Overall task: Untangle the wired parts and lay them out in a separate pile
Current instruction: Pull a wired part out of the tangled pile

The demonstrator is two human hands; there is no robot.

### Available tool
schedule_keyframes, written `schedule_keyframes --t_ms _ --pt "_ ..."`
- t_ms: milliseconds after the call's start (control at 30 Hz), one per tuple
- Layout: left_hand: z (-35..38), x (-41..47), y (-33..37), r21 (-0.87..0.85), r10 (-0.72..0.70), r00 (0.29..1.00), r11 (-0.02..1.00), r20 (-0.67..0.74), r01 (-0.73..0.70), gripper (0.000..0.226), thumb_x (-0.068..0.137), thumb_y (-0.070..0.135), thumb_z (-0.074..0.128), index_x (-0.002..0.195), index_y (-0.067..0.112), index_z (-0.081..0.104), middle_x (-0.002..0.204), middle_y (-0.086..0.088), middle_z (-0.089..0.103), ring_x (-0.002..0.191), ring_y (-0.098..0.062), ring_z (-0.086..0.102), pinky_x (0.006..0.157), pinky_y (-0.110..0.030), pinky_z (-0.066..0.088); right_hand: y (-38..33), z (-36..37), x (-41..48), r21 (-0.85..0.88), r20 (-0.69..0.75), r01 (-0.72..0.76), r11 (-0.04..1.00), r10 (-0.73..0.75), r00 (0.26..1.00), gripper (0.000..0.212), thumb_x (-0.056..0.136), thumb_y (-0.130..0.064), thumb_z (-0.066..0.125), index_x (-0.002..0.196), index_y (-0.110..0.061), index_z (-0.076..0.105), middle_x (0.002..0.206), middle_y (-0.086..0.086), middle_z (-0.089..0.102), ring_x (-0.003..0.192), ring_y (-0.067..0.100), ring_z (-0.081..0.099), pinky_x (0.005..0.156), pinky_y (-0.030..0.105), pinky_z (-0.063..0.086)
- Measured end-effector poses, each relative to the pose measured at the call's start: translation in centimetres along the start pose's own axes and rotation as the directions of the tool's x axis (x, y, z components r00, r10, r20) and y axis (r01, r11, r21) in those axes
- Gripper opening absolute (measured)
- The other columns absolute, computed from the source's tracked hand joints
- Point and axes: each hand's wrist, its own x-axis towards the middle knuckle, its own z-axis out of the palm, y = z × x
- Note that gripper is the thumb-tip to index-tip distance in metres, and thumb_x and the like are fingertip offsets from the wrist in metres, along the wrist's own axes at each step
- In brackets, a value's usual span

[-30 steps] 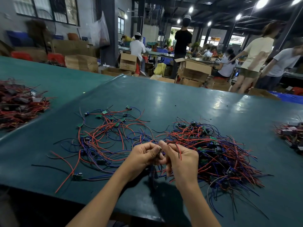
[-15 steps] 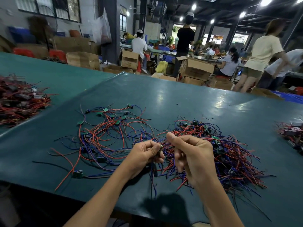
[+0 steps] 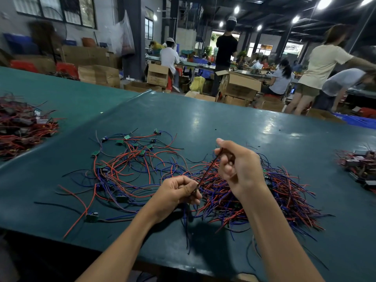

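Two hands work above the near edge of a dark green table [image 3: 223, 123]. The left hand [image 3: 179, 192] is low, just over the surface, with its fingers curled and thumb and forefinger pinching the lower end of a thin dark red wire [image 3: 209, 169]. The right hand [image 3: 240, 167] is raised higher and farther from the near edge. Its fingers are also curled and pinch the wire's upper end, so the wire runs taut and slanted between the two hands. More loose wires [image 3: 186, 220] hang from the left hand toward the near edge.

Under and beyond the right hand lies a dense tangle [image 3: 284, 196] of red, blue and black wires, right of the middle of the surface. To its left is a looser spread [image 3: 126, 165] of the same wires with small green boards on them, and the two heaps touch near the left hand. One small board [image 3: 91, 217] lies apart toward the near left.

Another dark red heap [image 3: 22, 127] sits at the left edge and a smaller one [image 3: 360, 167] at the right edge. Beyond the far edge are cardboard boxes [image 3: 240, 86] and several people, blurred.
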Motion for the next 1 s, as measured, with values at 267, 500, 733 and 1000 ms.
schedule_keyframes --t_ms 267,500,733,1000 --pt "0.1 -0.3 1.0 -0.071 -0.041 0.996 0.996 0.078 0.046 0.030 0.089 0.029 0.070 0.092 0.000 0.061 0.092 -0.028 0.071 0.072 -0.035 0.071 0.073 -0.039 0.058 -0.2 -1.2 5.9 -0.381 -0.104 0.217 0.899 -0.275 0.956 0.035 0.089 -0.014 0.071 0.058 -0.001 0.062 0.048 0.009 0.059 0.035 0.016 0.046 0.035 0.024 0.038" --pt "0.5 -0.4 1.1 -0.095 -0.043 0.999 0.995 0.005 0.043 0.027 0.092 0.026 0.070 0.092 0.000 0.062 0.093 -0.026 0.073 0.073 -0.034 0.073 0.070 -0.037 0.057 1.9 -1.9 7.0 -0.560 0.008 0.233 0.795 -0.276 0.961 0.055 0.097 -0.045 0.064 0.081 0.007 0.071 0.056 0.014 0.062 0.038 0.024 0.055 0.045 0.031 0.045" --pt "0.2 0.3 1.2 -0.258 -0.106 0.987 0.963 -0.118 0.072 0.038 0.093 0.036 0.059 0.114 0.005 0.065 0.113 -0.018 0.074 0.100 -0.029 0.074 0.072 -0.028 0.056 4.0 -2.4 1.5 -0.539 0.048 0.286 0.792 -0.310 0.949 0.043 0.102 -0.048 0.053 0.082 -0.014 0.071 0.067 0.007 0.070 0.051 0.022 0.065 0.043 0.036 0.055" --pt "-0.3 0.4 1.4 -0.356 -0.101 0.990 0.932 -0.098 0.059 0.045 0.094 0.031 0.059 0.122 -0.004 0.058 0.124 -0.023 0.068 0.109 -0.031 0.071 0.080 -0.036 0.059 8.2 -1.0 -0.3 -0.778 0.217 0.184 0.601 -0.018 0.976 0.051 0.095 -0.043 0.065 0.058 -0.008 0.068 0.053 0.009 0.066 0.052 0.010 0.057 0.062 0.029 0.051"
